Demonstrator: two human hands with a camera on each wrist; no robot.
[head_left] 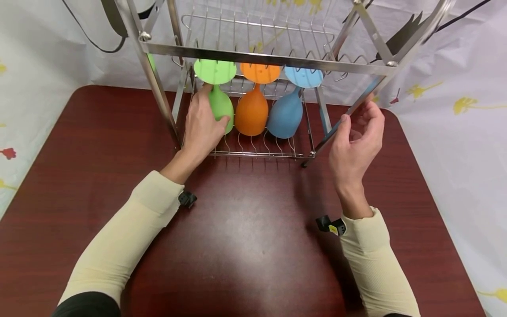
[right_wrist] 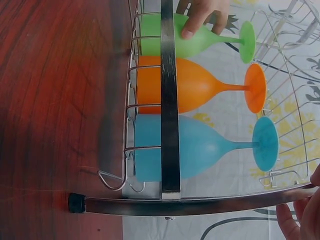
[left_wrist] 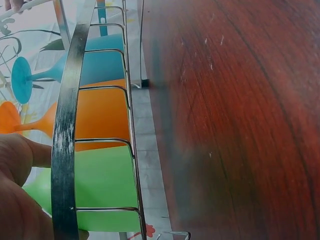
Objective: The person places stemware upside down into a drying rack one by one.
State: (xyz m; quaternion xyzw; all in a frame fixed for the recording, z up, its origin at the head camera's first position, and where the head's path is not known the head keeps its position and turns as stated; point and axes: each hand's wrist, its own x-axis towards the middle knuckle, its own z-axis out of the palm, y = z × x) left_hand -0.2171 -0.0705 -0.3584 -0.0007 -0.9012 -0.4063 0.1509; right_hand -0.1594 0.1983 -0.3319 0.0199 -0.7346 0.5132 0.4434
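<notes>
Upside down on the lower shelf of a metal dish rack (head_left: pixel 257 57) stand a green wine goblet (head_left: pixel 222 103), an orange goblet (head_left: pixel 252 114) and a blue goblet (head_left: pixel 285 116), side by side. My left hand (head_left: pixel 202 123) grips the green goblet round its bowl, thumb in front and fingers behind; in the right wrist view, the left hand's fingers (right_wrist: pixel 200 17) lie on that bowl. At the rack's right side my right hand (head_left: pixel 356 145) holds the slanting front post between thumb and fingers. In the right wrist view, a metal bar crosses before the bowls.
The rack's upper wire shelf (head_left: pixel 257 24) sits above the goblets. A dark forked utensil (head_left: pixel 400 37) shows behind the right post, and a dark flat object (head_left: pixel 115 17) behind the left. The reddish-brown table (head_left: pixel 237 246) meets a patterned white sheet (head_left: pixel 467 145).
</notes>
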